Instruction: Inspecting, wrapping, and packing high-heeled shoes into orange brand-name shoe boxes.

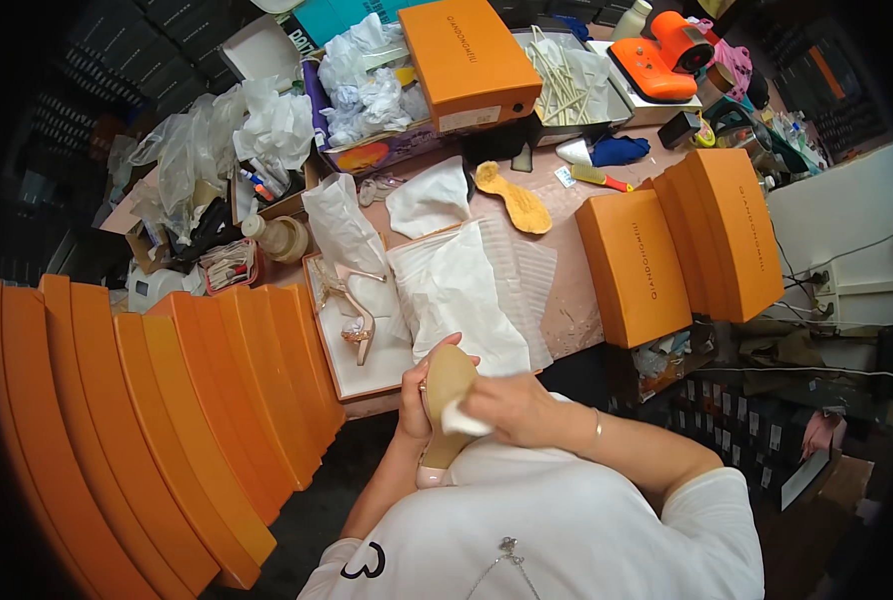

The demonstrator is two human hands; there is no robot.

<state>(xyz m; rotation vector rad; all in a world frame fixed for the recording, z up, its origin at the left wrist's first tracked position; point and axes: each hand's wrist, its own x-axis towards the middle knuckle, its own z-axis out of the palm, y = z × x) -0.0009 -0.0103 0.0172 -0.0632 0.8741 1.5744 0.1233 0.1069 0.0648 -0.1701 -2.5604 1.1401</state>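
Note:
My left hand is closed around a high-heeled sandal, tilted with its tan sole facing up, close to my chest. In my right hand a white cloth is bunched and pressed against that sole. Ahead and to the left, a matching sandal with a slim heel and glittering trim lies on its side in an open white-lined shoebox. White tissue paper spreads across the box's right part and the table beyond my hands.
Orange shoeboxes stand in a long row at left, with more orange shoeboxes at right. Behind lie a yellow cloth, a brush, a carton of crumpled paper and an orange device.

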